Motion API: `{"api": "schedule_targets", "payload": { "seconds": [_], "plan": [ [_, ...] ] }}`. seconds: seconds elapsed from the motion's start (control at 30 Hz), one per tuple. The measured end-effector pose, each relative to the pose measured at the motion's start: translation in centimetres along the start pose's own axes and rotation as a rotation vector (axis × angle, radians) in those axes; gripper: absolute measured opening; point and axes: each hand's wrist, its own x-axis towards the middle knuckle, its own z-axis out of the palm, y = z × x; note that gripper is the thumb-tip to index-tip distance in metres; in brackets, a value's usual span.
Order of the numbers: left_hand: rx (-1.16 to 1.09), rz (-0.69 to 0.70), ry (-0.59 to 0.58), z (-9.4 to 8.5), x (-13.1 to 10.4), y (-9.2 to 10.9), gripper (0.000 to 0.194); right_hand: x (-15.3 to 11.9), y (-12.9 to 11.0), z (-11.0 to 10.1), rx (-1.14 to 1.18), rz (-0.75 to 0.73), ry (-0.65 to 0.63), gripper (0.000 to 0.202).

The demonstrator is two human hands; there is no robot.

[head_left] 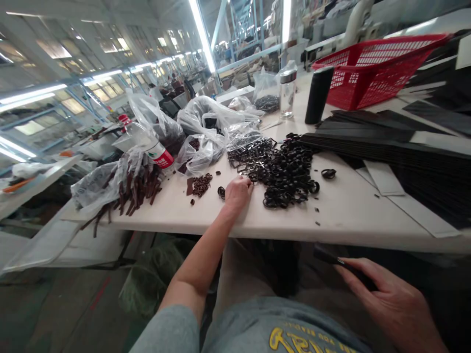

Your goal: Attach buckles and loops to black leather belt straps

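The left hand [237, 192] lay among small black rings [287, 171], fingers curled, grip unclear; light, stiff, best pinched at the rim; the right hand [390, 299] clamped a dark strap [333, 256].

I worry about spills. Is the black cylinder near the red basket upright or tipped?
Upright. The black cylinder stands on its end on the table, beside the red basket.

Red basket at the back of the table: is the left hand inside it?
No. The left hand rests on the table at the edge of the pile of black rings, far from the red basket.
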Motion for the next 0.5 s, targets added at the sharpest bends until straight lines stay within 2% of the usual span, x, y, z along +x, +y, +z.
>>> {"api": "schedule_targets", "payload": {
  "seconds": [0.1, 0.17, 0.23, 0.33, 0.37, 0.43, 0.5],
  "plan": [
    [-0.17, -0.026, 0.011, -0.1, -1.4, -0.1, 0.01, 0.3, -0.1, 0.1, 0.001, -0.033, 0.044, 0.028],
    [-0.295, -0.05, -0.005, 0.1, -3.1, 0.4, 0.02, 1.0, -0.7, 0.1, 0.01, -0.06, 0.073, 0.025],
    [-0.576, -0.133, -0.044, 0.5, -5.3, 1.3, 0.03, 2.1, -1.6, 0.2, 0.02, -0.094, 0.091, 0.022],
    [-1.159, -0.373, -0.141, 1.1, -8.8, 3.5, 0.04, 3.9, -3.3, 0.2, 0.026, -0.16, 0.136, 0.016],
    [-1.293, -0.448, -0.176, 1.2, -9.8, 4.3, 0.042, 4.4, -3.9, 0.2, 0.022, -0.179, 0.164, 0.014],
    [-1.397, -0.527, -0.23, 1.5, -11.4, 5.7, 0.042, 5.3, -5.0, 0.2, 0.011, -0.203, 0.217, 0.011],
    [-1.43, -0.544, -0.259, 1.7, -12.5, 6.9, 0.04, 5.8, -5.7, 0.2, -0.004, -0.21, 0.246, 0.01]
  ]
}}
